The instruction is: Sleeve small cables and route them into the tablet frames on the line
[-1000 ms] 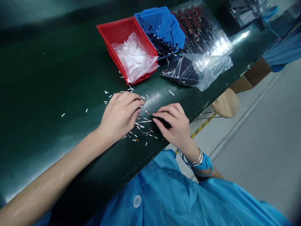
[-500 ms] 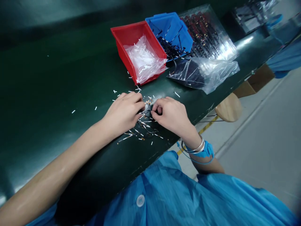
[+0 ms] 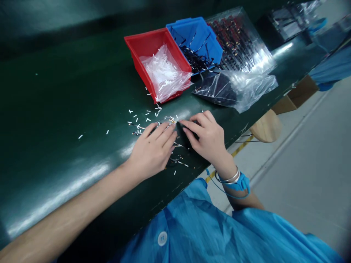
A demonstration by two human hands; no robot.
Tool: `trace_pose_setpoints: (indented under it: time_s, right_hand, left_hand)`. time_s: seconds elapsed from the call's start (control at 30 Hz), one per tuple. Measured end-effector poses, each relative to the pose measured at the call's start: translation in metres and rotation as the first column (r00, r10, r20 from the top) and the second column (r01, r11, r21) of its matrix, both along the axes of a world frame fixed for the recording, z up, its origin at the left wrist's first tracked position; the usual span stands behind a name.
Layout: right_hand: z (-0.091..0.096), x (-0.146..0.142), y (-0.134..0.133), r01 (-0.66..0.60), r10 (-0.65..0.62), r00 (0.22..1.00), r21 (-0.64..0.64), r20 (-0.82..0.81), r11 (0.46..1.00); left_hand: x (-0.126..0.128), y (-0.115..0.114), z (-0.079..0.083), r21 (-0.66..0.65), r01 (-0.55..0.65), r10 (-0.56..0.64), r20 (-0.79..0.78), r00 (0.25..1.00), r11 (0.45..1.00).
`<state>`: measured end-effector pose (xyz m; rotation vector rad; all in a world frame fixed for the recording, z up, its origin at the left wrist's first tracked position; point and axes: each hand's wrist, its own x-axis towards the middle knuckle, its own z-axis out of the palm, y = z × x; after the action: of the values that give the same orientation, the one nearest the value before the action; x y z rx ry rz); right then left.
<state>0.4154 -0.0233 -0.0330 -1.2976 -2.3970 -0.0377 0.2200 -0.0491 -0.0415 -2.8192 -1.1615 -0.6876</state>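
My left hand lies palm down on the table over a loose pile of thin dark cables, its fingers stretched out. What is under the palm is hidden. My right hand is just to the right, fingers bent and apart, with the fingertips low over the tabletop near a small gold-coloured connector. I see nothing held in it. Small white strips are scattered beyond and around the left hand. A band and metal bangles circle the right wrist.
At the back, a red bin holds a clear bag of white strips. Beside it stand a blue bin of black cables, a clear tray of parts and a plastic bag. A stool is beyond the table edge.
My left hand has flattened and spread over the cables, where its fingers were curled before. My right fingers have opened out of a pinch. The grey item between the hands no longer shows.
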Motion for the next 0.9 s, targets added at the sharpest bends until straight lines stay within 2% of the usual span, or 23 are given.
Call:
trace_pose_setpoints:
  time_s: [0.1,0.2,0.3,0.37,0.43,0.53,0.63,0.73,0.8,0.9]
  right_hand:
    - [-0.007,0.006,0.002,-0.044,0.043,0.999,0.067,0.020,0.997]
    - [-0.011,0.008,0.004,-0.085,0.078,0.993,0.080,0.088,0.993]
    - [-0.012,0.010,0.006,-0.054,0.043,0.990,0.082,0.133,0.995]
    - [-0.011,0.011,0.007,-0.032,0.023,0.994,0.086,0.108,0.996]
    - [-0.006,0.008,0.010,-0.024,0.022,0.999,0.038,0.040,0.999]
    - [0.004,-0.006,0.022,-0.023,0.017,0.999,-0.143,-0.043,0.990]
    - [0.014,-0.026,0.041,-0.007,0.017,1.000,-0.335,0.026,0.942]
    - [0.023,-0.037,0.055,0.007,0.047,0.993,-0.459,0.107,0.888]
    - [0.030,-0.035,0.056,-0.002,0.044,0.996,-0.475,0.078,0.880]
    - [0.035,-0.022,0.044,-0.027,0.012,0.999,-0.359,-0.044,0.933]
  left_hand:
    - [0.003,-0.009,-0.007,-0.004,0.015,-0.015,-0.039,0.999,1.000]
    - [0.003,-0.013,-0.008,-0.007,0.038,-0.038,-0.042,0.998,0.999]
    - [0.005,-0.014,-0.007,0.003,0.075,-0.074,-0.038,0.997,0.997]
    - [0.005,-0.014,-0.007,0.011,0.087,-0.087,-0.023,0.996,0.996]
    - [0.006,-0.013,-0.008,0.018,0.091,-0.091,-0.009,0.996,0.996]
    - [0.005,-0.012,-0.008,0.017,0.100,-0.100,-0.009,0.995,0.995]
    - [0.005,-0.012,-0.008,0.017,0.102,-0.102,-0.016,0.995,0.995]
    - [0.004,-0.013,-0.008,0.009,0.098,-0.097,-0.036,0.995,0.995]
    - [0.004,-0.013,-0.009,0.000,0.099,-0.099,-0.047,0.994,0.995]
    - [0.004,-0.013,-0.011,-0.005,0.102,-0.102,-0.040,0.994,0.995]
